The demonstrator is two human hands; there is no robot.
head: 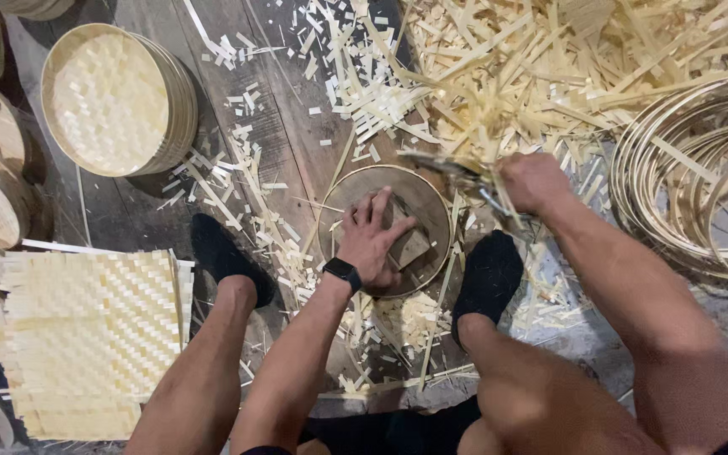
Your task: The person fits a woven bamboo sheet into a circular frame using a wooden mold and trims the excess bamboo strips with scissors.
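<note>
My left hand (370,238) is spread flat, pinning a wooden block (406,244) inside the round bamboo hoop (436,198) at frame centre. My right hand (535,181) is clenched round shears (465,181). The hoop looks light, springy and splinter-prone, so I'd grip the rim.

No packages, labels, signs or screens visible.

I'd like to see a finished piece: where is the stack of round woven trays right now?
In the head view, the stack of round woven trays stands on the wooden floor at upper left, above the flat woven mat and left of the scattered bamboo offcuts.
</note>
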